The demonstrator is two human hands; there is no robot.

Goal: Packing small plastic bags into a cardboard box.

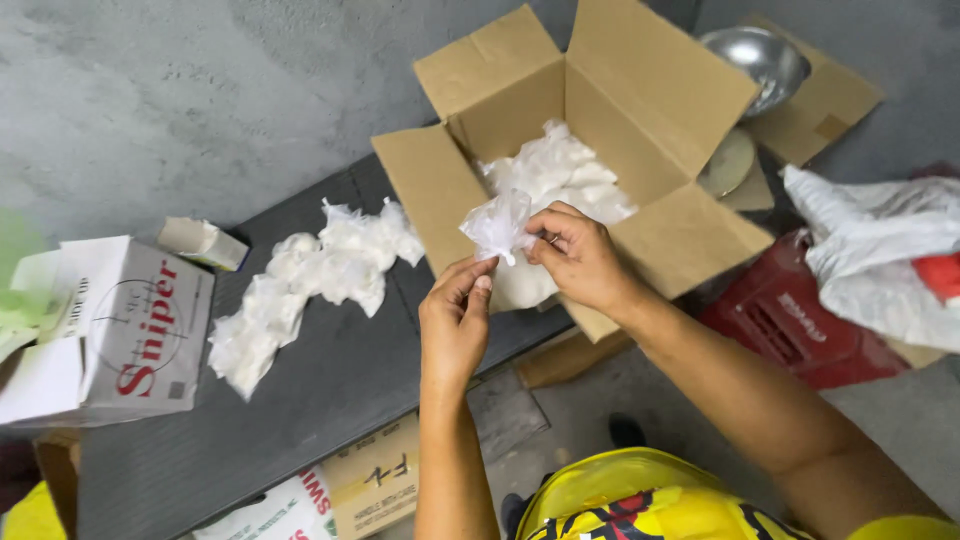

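A small white crinkly plastic bag [497, 225] is pinched shut by both hands — left hand [452, 322], right hand [580, 255] — above the open brown cardboard box [650, 100]. It looks light, soft, best held by its edges.

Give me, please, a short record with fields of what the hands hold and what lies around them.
left hand: left hand pinches the lower edge of the small white plastic bag
right hand: right hand grips the same bag from the right
behind: open cardboard box with more white bags inside
bench: dark bench carries a pile of white bags and a white carton
far right: metal bowl, red crate
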